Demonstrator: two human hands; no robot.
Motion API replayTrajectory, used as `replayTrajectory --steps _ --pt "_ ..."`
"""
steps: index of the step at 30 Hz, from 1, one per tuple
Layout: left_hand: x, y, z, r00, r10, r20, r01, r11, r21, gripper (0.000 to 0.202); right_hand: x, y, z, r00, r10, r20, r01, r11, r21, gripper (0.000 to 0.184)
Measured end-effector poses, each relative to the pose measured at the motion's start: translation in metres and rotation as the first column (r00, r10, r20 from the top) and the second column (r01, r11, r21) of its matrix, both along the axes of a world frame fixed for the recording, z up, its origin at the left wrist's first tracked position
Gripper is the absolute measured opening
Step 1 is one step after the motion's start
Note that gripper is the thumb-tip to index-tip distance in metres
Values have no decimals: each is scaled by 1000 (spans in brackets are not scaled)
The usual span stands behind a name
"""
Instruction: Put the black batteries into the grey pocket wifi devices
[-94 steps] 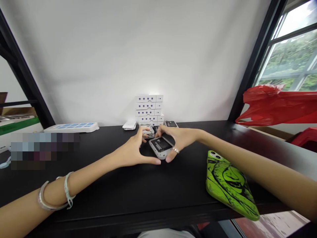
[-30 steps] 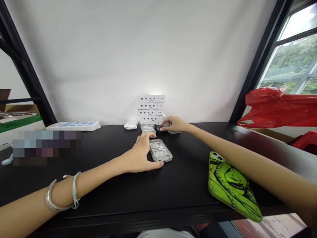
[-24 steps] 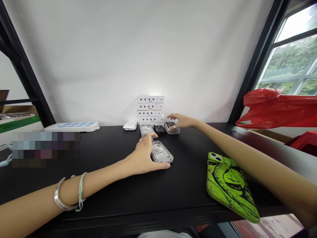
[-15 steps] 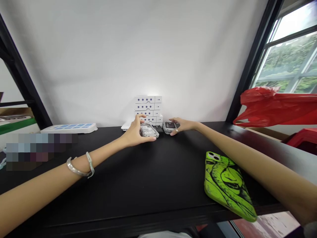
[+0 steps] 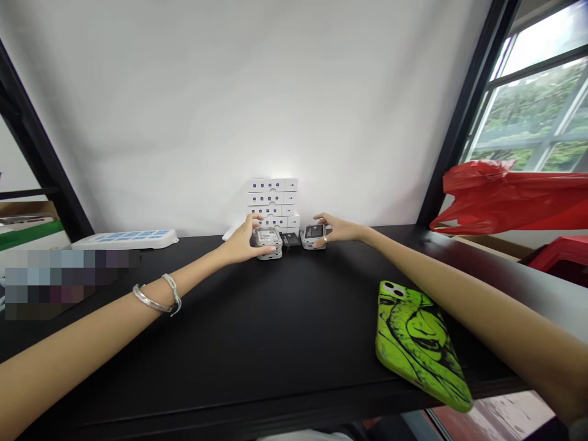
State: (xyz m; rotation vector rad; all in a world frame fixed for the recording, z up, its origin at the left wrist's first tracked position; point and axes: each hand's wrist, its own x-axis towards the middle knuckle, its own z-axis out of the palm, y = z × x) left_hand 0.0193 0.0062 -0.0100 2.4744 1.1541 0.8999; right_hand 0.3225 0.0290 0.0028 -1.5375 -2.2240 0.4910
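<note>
Forward across the black table (image 5: 294, 318) you have slid; by the stacked white boxes (image 5: 271, 199), your left hand (image 5: 239, 245) curls around a grey handset (image 5: 267, 239); your right hand (image 5: 335, 231) touches a second handset (image 5: 313, 233), grip unclear; both seem light, slick: take the edges.

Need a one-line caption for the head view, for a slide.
Left hand on a grey device, right hand on another grey device, before stacked white boxes on a black table.
</note>
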Motion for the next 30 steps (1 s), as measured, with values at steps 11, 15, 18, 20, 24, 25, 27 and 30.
replayTrajectory --steps 11,15,18,20,24,25,27,30 --pt "9 -83 2 990 -139 2 139 990 22 59 -37 -76 26 929 370 -2 -370 929 2 68" --pt "10 -97 -5 989 -150 0 148 977 -153 84 -61 -92 18 899 436 47 -433 899 -59 71" --pt "9 -96 -7 990 -144 7 142 960 -243 87 -68 -96 14 897 425 123 -418 905 -80 77" --pt "8 -94 -9 991 -129 22 130 959 -254 89 -69 -97 11 896 412 169 -402 911 -89 82" --pt "9 -91 -15 989 -144 42 149 967 -207 90 -72 -98 9 892 405 202 -394 915 -92 88" --pt "10 -91 -15 989 -143 43 148 967 -207 90 -73 -98 9 892 401 208 -390 916 -93 88" --pt "11 -94 -12 990 -134 39 139 964 -228 91 -78 -98 11 895 386 223 -371 923 -105 89" --pt "12 -100 -5 991 -134 28 137 955 -263 90 -86 -95 15 904 355 237 -325 933 -156 90"
